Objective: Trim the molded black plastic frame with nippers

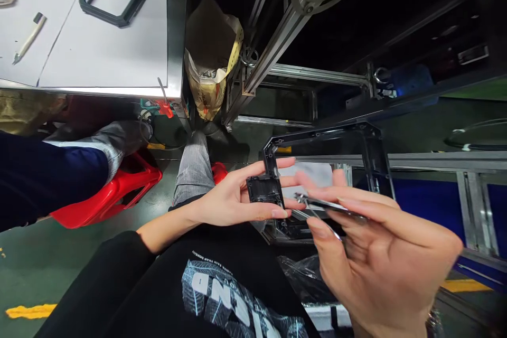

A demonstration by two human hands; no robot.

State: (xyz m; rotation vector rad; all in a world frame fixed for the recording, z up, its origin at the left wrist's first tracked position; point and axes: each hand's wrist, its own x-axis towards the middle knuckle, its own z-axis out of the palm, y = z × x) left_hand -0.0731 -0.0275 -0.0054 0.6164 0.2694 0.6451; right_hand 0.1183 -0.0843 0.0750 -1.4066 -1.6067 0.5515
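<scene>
A: Where is the black frame point(317, 137) sitting?

B: Centre, toward four o'clock. The left hand point(233, 198) is pinching its corner block, thumb under, fingers curled over the top.

A: And the right hand point(380, 259)?

B: It is closing its fingertips on a thin metal tool point(322, 204), tip touching the lower rail beside the left thumb.

A: Risk?

B: The tip could be skidding off the plastic into that thumb, I judge, since the frame is hanging unsupported over the lap.

One head-worn camera looks steeply down from close above the lap, the white counter point(99, 53) at upper left.
</scene>
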